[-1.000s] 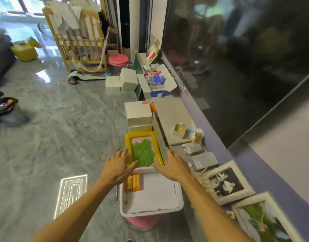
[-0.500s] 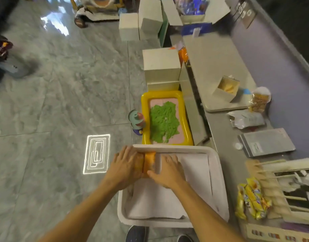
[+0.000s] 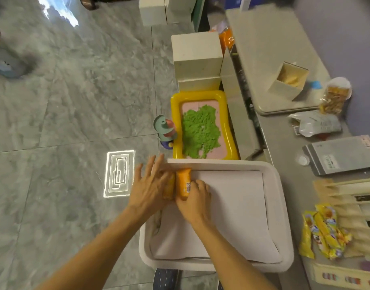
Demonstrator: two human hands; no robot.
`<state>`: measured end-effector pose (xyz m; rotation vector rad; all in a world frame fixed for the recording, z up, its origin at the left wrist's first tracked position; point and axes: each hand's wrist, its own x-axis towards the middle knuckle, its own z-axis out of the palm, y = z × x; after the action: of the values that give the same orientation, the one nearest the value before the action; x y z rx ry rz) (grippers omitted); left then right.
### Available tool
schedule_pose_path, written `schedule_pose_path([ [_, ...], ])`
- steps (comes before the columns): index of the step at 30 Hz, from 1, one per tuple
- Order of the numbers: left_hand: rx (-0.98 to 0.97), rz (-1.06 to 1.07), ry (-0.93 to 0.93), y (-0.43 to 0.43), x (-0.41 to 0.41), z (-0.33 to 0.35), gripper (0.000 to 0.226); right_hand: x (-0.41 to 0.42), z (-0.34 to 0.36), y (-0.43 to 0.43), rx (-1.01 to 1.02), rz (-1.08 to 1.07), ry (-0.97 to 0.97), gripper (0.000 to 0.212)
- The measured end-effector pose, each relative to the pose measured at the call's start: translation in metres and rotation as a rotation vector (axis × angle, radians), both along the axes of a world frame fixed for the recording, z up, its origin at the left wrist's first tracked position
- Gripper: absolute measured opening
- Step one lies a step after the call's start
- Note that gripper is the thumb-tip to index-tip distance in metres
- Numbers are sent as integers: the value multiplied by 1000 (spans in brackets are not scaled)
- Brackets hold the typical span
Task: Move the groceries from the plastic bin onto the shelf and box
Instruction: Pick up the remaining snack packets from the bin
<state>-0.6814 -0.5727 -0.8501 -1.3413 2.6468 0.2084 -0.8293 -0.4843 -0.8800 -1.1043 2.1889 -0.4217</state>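
1. White plastic bin (image 3: 282, 206), nearest the viewer, lined with pale paper; two orange snack packets (image 3: 183, 184) lie side by side at its far left corner. No other groceries show inside.
2. Hands: half a second ago both lay flat over the packets. Now the right hand (image 3: 195, 200) has curled its fingers around the near end of the right-hand packet, while the left hand (image 3: 150, 187) rests on the left-hand packet with fingers spread wide; whether it grips cannot be told. The change suggests the lift out of the bin is beginning; nothing has left the bin yet.
3. One bundle of yellow snack sachets (image 3: 324, 231) lies on the grey shelf (image 3: 284, 147) to the right; their number cannot be counted.
4. One yellow tray (image 3: 173, 122) of green sand sits just beyond the bin.
5. Farther right on the shelf: one grey pouch (image 3: 341, 154), one crumpled silver bag (image 3: 316, 123), one clear bag of snacks (image 3: 334, 97).
6. One small open box (image 3: 288, 82) stands on the far board, a likely destination.
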Motion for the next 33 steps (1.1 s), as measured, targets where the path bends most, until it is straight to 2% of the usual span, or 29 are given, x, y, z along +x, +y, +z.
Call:
schedule_pose_path([
  [3,29,49,130,6,1,15,85,-8,22,4,-10,-64,-128,42],
  [7,185,165,364,12,-6,69,90,-27,76,8,-125,-115,-152,37],
  [10,349,246,604,12,-11,125,88,-45,139,11,-238,-142,-199,48],
  [12,386,275,716,9,-17,168,90,-61,187,13,-295,-138,-223,58],
  [15,383,275,809,4,-36,243,90,-90,268,12,-361,-157,-239,45],
  [17,380,277,871,2,-52,303,92,-107,328,13,-435,-171,-216,47],
  [20,398,226,915,7,-76,391,96,-124,412,22,-521,-159,-177,67],
  [22,379,153,949,12,-93,447,97,-137,467,35,-604,-163,-168,70],
  [27,304,22,978,23,-127,560,99,-165,580,72,-726,-202,-60,52],
  [33,300,-256,954,35,-163,641,102,-179,652,119,-875,-367,131,44],
])
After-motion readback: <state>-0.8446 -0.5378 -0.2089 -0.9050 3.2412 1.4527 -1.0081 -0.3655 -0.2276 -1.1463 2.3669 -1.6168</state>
